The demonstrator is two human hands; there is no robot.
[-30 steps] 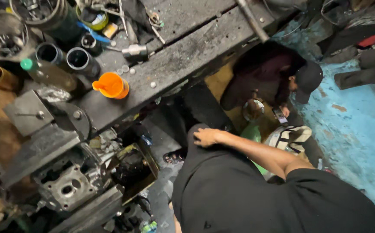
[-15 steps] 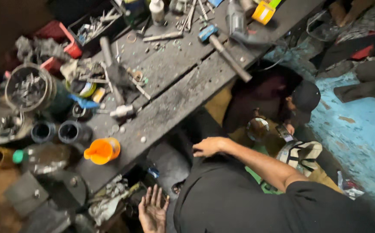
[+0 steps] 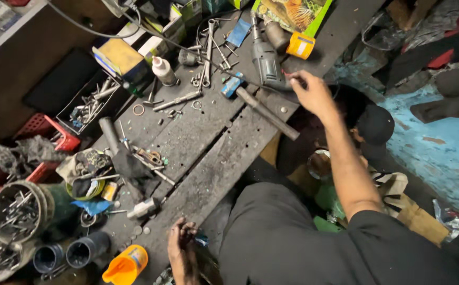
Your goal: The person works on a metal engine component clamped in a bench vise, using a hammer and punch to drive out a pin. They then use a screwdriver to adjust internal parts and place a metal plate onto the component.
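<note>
Both hands are out over a dirty, dark workbench (image 3: 208, 158). Up high, the right hand (image 3: 311, 94) reaches across the bench, and its fingertips touch the back end of a grey power drill (image 3: 265, 62) that lies flat on the wood. This hand is partly curled, but whether it really grips the drill cannot be told. Just beside the drill lies a hammer (image 3: 264, 108) with a blue head and a long dark handle — the handle points down toward the bench edge. Low down, the left hand (image 3: 183, 250) rests at the near edge of the bench with its fingers bent loosely, holding nothing that can be seen. An orange funnel (image 3: 125, 265) sits near it, and 2 dark pipe ends (image 3: 68, 253) lie further left. Wrenches (image 3: 207, 53) and small metal bits are spread over the top of the bench, next to a white bottle (image 3: 162, 70). A round tub of bolts (image 3: 21, 214) stands at the left — well apart from both hands.
</note>
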